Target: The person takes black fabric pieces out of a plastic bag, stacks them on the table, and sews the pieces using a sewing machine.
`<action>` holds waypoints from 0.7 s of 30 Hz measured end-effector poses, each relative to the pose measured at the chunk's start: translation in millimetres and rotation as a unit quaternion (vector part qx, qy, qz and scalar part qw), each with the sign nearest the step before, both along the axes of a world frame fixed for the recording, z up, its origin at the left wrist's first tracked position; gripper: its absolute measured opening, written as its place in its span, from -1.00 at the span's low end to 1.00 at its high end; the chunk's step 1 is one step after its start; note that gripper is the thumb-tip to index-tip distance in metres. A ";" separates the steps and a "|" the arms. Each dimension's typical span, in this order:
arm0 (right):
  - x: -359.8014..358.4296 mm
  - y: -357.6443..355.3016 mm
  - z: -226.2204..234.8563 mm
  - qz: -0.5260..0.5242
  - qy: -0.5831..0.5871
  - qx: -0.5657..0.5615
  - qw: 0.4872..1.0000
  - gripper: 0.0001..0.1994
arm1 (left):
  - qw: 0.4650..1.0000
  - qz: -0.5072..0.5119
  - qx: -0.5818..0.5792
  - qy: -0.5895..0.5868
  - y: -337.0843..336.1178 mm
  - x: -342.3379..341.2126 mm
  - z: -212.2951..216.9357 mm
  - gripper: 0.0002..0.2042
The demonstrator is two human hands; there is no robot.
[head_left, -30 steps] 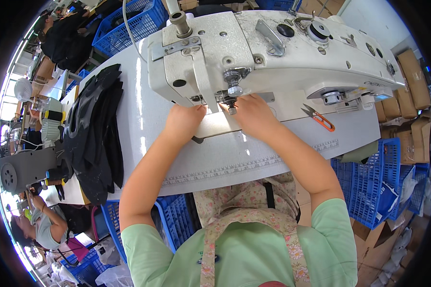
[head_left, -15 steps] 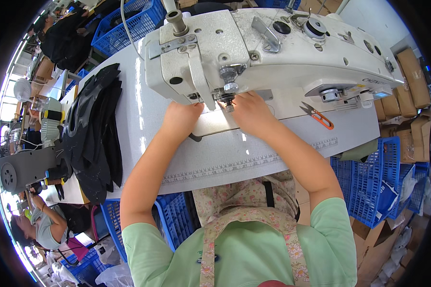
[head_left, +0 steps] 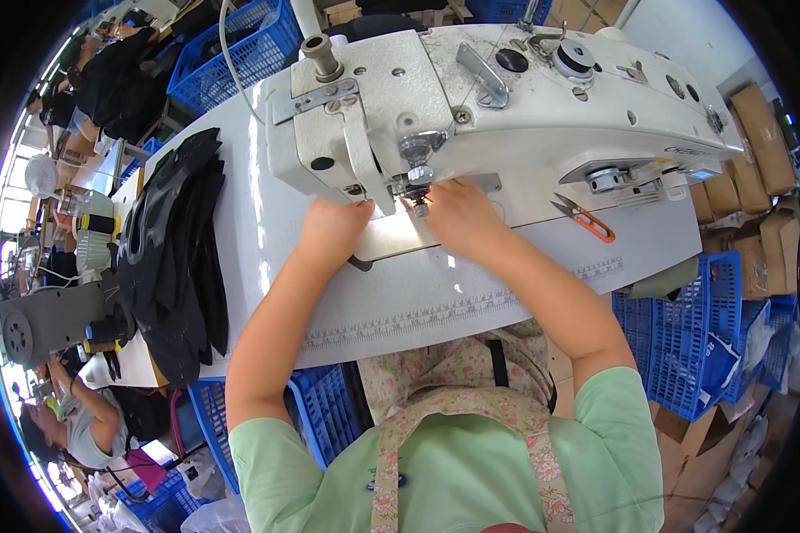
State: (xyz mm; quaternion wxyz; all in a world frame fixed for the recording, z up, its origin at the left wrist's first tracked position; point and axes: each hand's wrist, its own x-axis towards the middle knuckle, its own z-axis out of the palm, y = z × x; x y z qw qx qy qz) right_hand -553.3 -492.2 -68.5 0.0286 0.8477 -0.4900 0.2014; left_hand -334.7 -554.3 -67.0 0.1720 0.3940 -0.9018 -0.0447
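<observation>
Both of my hands are at the needle end of a white sewing machine (head_left: 373, 107), over its pale bed (head_left: 400, 238). My left hand (head_left: 332, 233) is closed on the left of the presser foot area, fingers curled under the machine head. On the other side, my right hand (head_left: 464, 218) is bent close beside the needle clamp (head_left: 418, 191), its fingertips pinched together. Whatever lies between the fingers of either hand is hidden by the hands and the machine head. Orange-handled thread snips (head_left: 587, 218) lie on the bed to the right of my right hand.
A stack of black cut pieces (head_left: 173, 258) lies at the table's left. A printed ruler (head_left: 462, 305) runs along the front edge. Blue crates (head_left: 684, 342) stand at right and beneath the table. Cardboard boxes (head_left: 760, 142) are stacked at far right. Other people sit at left.
The whole view has shifted slightly, with the machine a little lower and to the left. Both hands stay by the needle, with hardly any change in their grip.
</observation>
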 end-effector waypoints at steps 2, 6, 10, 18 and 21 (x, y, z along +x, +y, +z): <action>0.9 -0.2 0.0 -0.001 0.005 0.001 1.000 -0.83 | 1.000 0.004 0.007 0.002 -0.6 0.4 0.5 -0.86; 1.4 0.7 1.8 0.002 -0.005 -0.010 1.000 -0.84 | 0.999 0.021 0.027 0.022 -1.1 1.1 -3.6 -0.87; 1.3 -0.1 -2.2 0.023 -0.044 -0.061 0.997 -0.95 | 0.999 0.004 0.009 -0.034 -0.9 2.9 -3.9 -0.87; 0.3 -0.9 -1.4 0.020 -0.061 -0.097 0.993 -0.94 | 0.998 0.031 0.045 0.009 -1.8 -2.8 1.4 -0.89; -2.9 -1.4 -0.5 0.026 -0.053 -0.078 0.995 -0.94 | 0.996 0.040 0.077 0.008 -4.9 -4.8 12.7 -0.89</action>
